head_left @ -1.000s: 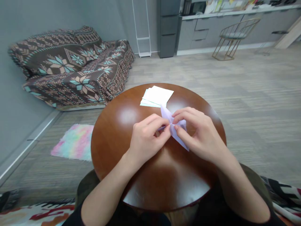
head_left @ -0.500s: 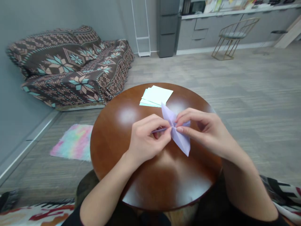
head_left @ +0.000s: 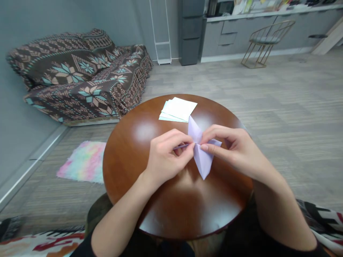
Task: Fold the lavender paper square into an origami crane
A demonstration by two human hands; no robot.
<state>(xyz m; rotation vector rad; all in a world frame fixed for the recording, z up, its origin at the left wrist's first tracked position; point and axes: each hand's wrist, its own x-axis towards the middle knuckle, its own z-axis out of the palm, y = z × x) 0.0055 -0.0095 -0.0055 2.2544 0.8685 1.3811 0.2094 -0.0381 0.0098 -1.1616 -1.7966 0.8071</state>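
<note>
A folded piece of pale lilac paper [head_left: 201, 160] is held just above the middle of a round brown wooden table [head_left: 128, 167]. My left hand [head_left: 167, 157] pinches its left flap between thumb and fingers. My right hand [head_left: 233, 150] pinches the paper's centre from the right, fingertips meeting those of the left hand. One pointed flap sticks up toward the far side, another hangs down toward me. A small stack of white and pale green square sheets [head_left: 178, 109] lies flat at the table's far edge.
A sofa under a patterned brown and teal blanket [head_left: 80, 75] stands at the left wall. A pastel fluffy rug [head_left: 83, 166] lies on the floor left of the table. A gold wire chair [head_left: 265, 39] and grey cabinets [head_left: 193, 32] stand at the back.
My right hand has slid outward to the right. The lilac paper has turned between the fingers, its lower point swinging from the right toward me.
</note>
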